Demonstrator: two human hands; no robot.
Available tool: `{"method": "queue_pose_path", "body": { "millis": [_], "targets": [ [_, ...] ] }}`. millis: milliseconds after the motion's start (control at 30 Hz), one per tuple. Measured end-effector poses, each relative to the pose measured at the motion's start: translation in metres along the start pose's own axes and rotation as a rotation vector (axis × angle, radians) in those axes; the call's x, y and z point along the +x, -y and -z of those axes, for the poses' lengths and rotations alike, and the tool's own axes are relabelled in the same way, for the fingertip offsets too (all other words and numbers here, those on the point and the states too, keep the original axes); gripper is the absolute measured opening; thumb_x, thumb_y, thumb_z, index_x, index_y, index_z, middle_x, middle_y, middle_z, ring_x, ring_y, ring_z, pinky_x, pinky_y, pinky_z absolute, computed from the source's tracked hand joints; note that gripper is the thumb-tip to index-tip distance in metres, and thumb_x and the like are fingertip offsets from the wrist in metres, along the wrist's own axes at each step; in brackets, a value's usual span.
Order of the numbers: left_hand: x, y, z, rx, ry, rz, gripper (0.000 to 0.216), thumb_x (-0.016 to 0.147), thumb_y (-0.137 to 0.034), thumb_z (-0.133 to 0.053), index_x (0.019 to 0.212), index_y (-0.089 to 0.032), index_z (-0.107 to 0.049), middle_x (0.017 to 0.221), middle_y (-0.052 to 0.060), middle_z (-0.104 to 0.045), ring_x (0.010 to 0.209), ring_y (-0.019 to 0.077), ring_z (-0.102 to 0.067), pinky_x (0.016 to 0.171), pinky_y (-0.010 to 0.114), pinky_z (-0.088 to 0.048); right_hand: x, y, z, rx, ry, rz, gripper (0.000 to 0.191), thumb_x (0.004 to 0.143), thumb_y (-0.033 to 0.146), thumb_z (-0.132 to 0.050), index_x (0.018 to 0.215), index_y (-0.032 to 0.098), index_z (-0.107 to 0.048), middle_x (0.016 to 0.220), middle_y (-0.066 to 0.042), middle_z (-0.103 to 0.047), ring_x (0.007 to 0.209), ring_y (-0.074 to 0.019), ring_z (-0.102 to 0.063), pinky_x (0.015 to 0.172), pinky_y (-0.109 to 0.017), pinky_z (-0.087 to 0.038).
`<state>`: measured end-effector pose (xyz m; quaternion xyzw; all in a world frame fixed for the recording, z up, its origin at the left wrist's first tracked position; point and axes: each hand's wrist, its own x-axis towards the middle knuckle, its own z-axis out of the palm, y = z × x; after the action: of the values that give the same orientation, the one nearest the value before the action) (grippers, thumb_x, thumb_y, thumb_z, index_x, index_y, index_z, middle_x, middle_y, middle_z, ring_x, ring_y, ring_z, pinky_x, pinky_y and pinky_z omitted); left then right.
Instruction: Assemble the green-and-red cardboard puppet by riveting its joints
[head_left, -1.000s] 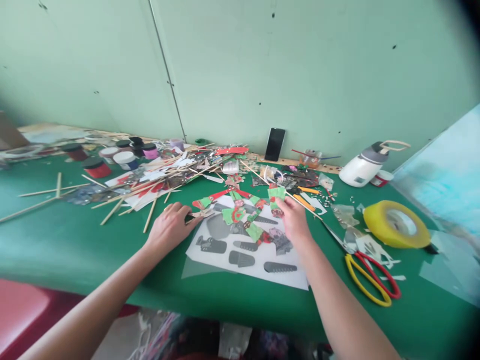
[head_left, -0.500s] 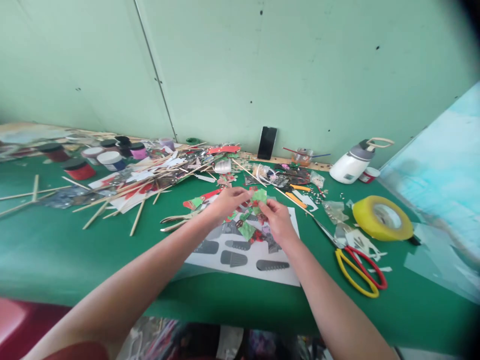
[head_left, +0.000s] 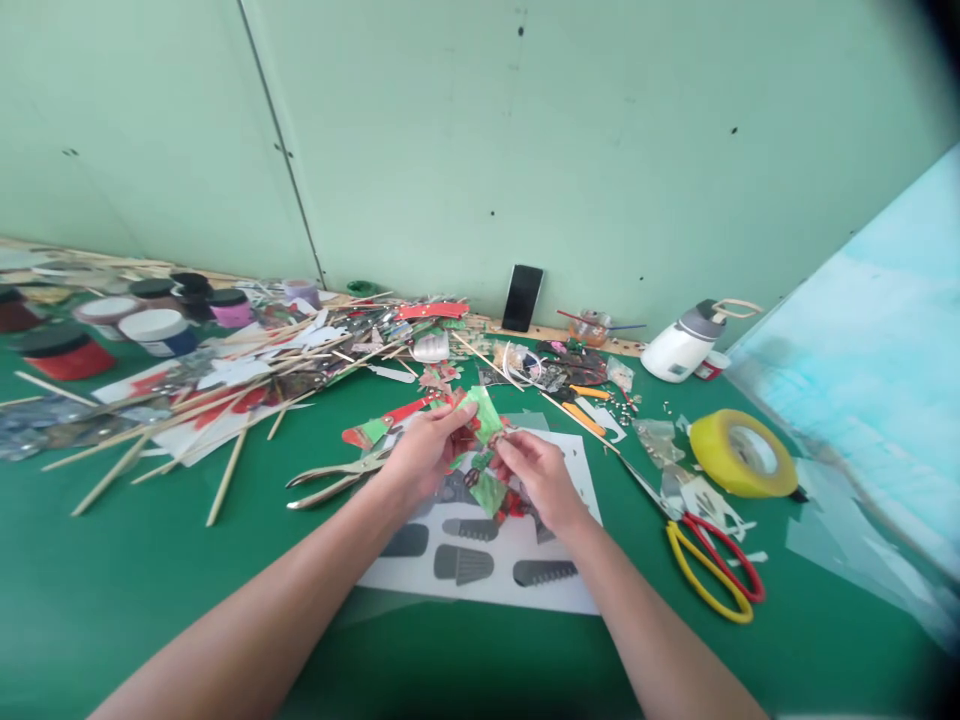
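Between my two hands is a red-and-green painted cutout piece point(head_left: 485, 412), its exact kind unclear. My left hand point(head_left: 429, 445) pinches its left side with thumb and fingers. At its lower right edge the fingertips of my right hand point(head_left: 536, 475) are closed on it. Below them lies a white sheet printed with grey shapes point(head_left: 465, 563), with green, red and grey cutouts point(head_left: 491, 495) heaped on it. A red-and-green strip point(head_left: 379, 427) rests beyond my left wrist. Metal-handled pliers point(head_left: 330, 482) lie just left of that wrist.
Scissors point(head_left: 716, 560) and a yellow tape roll point(head_left: 742, 452) lie at the right. Wooden sticks point(head_left: 225, 480) and paint jars point(head_left: 157, 332) crowd the left. A phone point(head_left: 523, 298) leans on the wall; a white bottle point(head_left: 679, 345) stands at back right.
The camera view has shifted a little to the right and closer. My left hand has come lower and turned, and the green part of the piece now shows upright between my hands.
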<state>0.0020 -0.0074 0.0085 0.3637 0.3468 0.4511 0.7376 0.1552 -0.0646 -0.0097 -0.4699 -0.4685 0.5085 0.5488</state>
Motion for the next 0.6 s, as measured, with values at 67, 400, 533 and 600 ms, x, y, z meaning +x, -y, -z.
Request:
{"method": "queue_pose_path", "body": {
  "millis": [67, 400, 533, 600],
  "targets": [
    [-0.002, 0.0, -0.001, -0.009, 0.002, 0.012, 0.021, 0.068, -0.03, -0.076, 0.069, -0.012, -0.065, 0.069, 0.003, -0.063, 0.062, 0.0106, -0.057, 0.06, 0.023, -0.046, 0.0, -0.002, -0.003, 0.001, -0.05, 0.024, 0.022, 0.077, 0.04, -0.067, 0.074, 0.018, -0.065, 0.066, -0.002, -0.065, 0.057, -0.0139, -0.056, 0.057, -0.027, -0.044],
    [-0.004, -0.056, 0.024, 0.669, 0.183, -0.193, 0.032, 0.072, -0.033, -0.068, 0.099, -0.017, -0.068, 0.088, 0.006, -0.069, 0.079, 0.0183, -0.061, 0.069, 0.028, -0.045, 0.036, 0.049, 0.004, -0.46, 0.411, 0.014, 0.018, 0.077, 0.032, -0.066, 0.065, 0.019, -0.064, 0.056, 0.002, -0.061, 0.05, -0.0112, -0.05, 0.05, -0.024, -0.038],
    [-0.006, -0.06, 0.026, 0.935, 0.306, -0.136, 0.026, 0.075, -0.04, -0.064, 0.089, -0.02, -0.072, 0.066, 0.0, -0.063, 0.058, 0.0129, -0.053, 0.052, 0.023, -0.036, 0.061, 0.049, -0.011, -0.519, 0.531, 0.016, 0.02, 0.077, 0.034, -0.064, 0.066, 0.018, -0.063, 0.054, 0.002, -0.06, 0.047, -0.0101, -0.049, 0.045, -0.022, -0.035],
    [-0.005, -0.062, 0.031, 0.966, 0.197, -0.17, 0.024, 0.074, -0.041, -0.064, 0.082, -0.02, -0.072, 0.061, -0.001, -0.061, 0.053, 0.011, -0.048, 0.048, 0.022, -0.033, 0.067, 0.038, -0.015, -0.461, 0.479, -0.009, 0.026, 0.082, 0.04, -0.058, 0.071, 0.018, -0.064, 0.057, 0.001, -0.061, 0.049, -0.0116, -0.052, 0.047, -0.024, -0.039]
  ]
}}
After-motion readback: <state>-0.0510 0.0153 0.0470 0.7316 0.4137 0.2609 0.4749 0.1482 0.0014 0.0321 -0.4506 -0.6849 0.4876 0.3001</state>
